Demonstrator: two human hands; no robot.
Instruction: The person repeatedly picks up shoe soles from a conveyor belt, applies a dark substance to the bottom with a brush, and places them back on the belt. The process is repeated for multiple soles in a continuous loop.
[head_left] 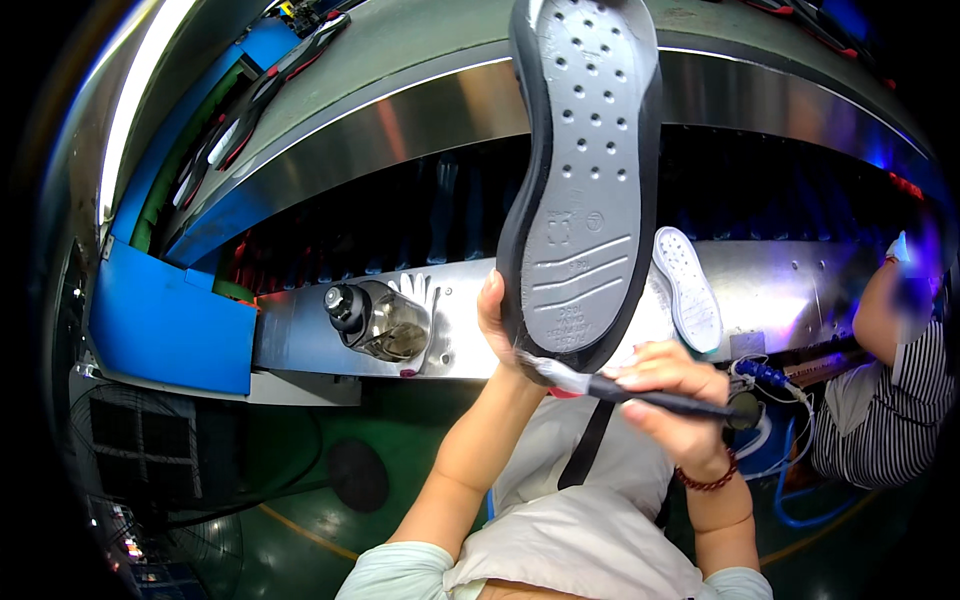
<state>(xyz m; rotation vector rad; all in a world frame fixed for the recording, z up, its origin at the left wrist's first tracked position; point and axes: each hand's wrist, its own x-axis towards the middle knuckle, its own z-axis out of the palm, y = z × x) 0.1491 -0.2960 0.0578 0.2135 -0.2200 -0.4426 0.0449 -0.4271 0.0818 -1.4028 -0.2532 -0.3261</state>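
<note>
My left hand (497,325) holds up a shoe (585,180) by its heel, sole toward me; the sole is grey with small holes and a black rim. My right hand (672,395) grips a black-handled brush (640,393), whose pale bristles touch the heel edge of the sole. A red bead bracelet sits on my right wrist.
A steel conveyor machine (440,110) arcs across the back, with a metal shelf (300,335) below it. On the shelf stand a clear jar with a black cap (375,318) and a white shoe sole (688,290). A co-worker in a striped sleeve (890,390) stands at right. Blue panel (170,325) at left.
</note>
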